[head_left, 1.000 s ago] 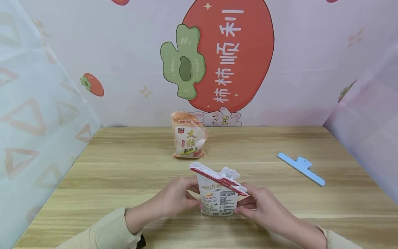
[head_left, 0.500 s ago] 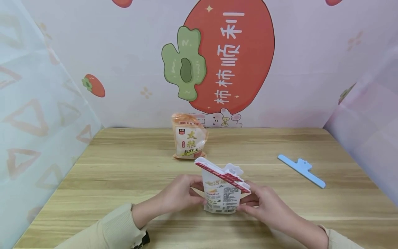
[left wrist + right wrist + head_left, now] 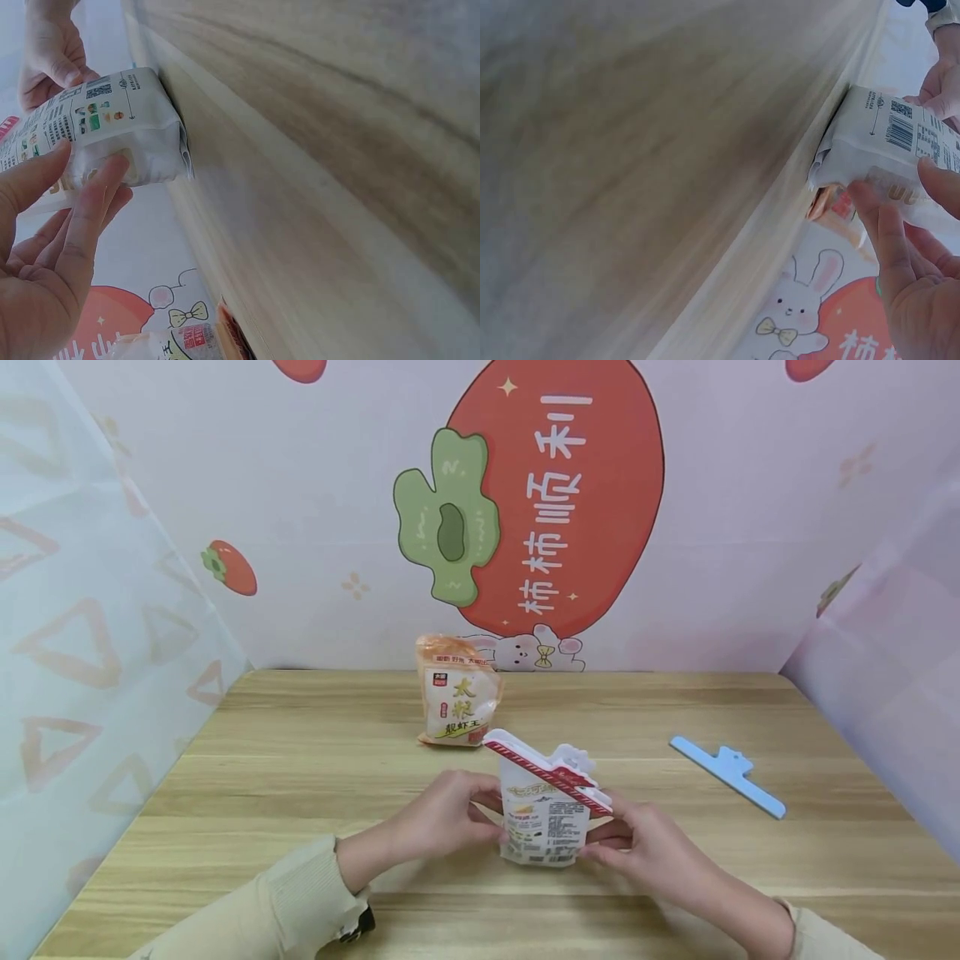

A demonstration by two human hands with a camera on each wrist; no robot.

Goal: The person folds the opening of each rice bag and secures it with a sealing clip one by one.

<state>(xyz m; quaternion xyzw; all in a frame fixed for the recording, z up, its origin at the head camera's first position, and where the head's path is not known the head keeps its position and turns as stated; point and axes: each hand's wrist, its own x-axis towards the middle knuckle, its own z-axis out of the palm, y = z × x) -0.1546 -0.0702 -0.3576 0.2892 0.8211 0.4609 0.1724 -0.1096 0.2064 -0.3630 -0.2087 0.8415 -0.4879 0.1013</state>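
In the head view, a small white printed food bag (image 3: pixel 542 827) stands near the middle of the wooden table. Slanting across its top is a white bag clip (image 3: pixel 555 772) with a red striped edge. My left hand (image 3: pixel 448 817) grips the bag's left side, thumb toward me and fingers partly behind it. Opposite, my right hand (image 3: pixel 643 847) holds the right side the same way, its forefinger close under the clip's low end. Both wrist views show thumb and fingertips against the bag's sides, with its folded base at the tabletop.
Behind the held bag stands an orange and white bag (image 3: pixel 460 703) with printed characters. A light blue bag clip (image 3: pixel 727 774) lies on the table (image 3: pixel 300 752) to the right. Patterned cloth walls (image 3: pixel 315 527) enclose the back and sides.
Both hands and the clipped white bag have shifted right and slightly away from me, toward the orange bag. The grip looks the same. The orange bag and blue clip stay in place.
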